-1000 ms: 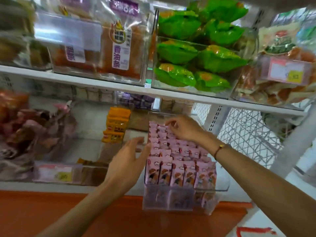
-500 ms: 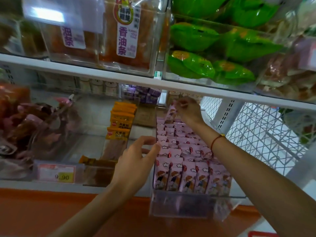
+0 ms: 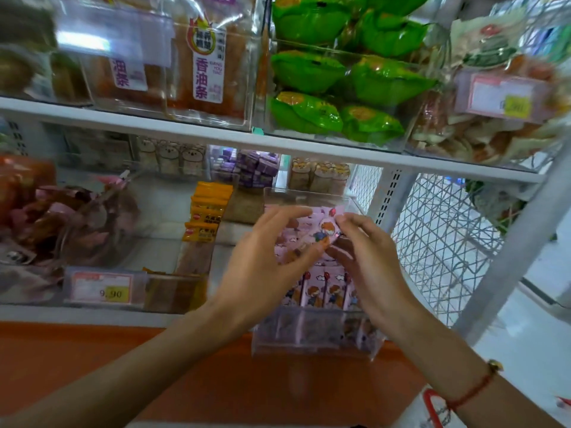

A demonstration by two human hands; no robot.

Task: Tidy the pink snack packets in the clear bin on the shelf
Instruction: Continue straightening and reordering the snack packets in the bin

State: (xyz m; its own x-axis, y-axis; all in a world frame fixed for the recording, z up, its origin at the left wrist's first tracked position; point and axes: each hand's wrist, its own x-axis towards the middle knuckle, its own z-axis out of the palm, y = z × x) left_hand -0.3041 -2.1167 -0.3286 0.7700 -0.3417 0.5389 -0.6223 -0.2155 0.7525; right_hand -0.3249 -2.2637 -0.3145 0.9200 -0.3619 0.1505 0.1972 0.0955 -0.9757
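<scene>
Packets (image 3: 324, 288) of pink snacks stand in upright rows at the front of the clear bin (image 3: 309, 194), low and centre in the frame on the lower shelf (image 3: 92, 313). From what I can see, those front rows already look neat, so I judge the job partly done. I have both hands over the middle of the bin. My left hand (image 3: 265, 267) has its fingers curled round one side of a loose pink packet (image 3: 323, 230), and my right hand (image 3: 370, 261) pinches the other side, so each grip is closed on that one packet, held up above the rows. The rows under my hands are hidden. What is left, as I read it, is seating this packet upright in line and checking the back rows.
</scene>
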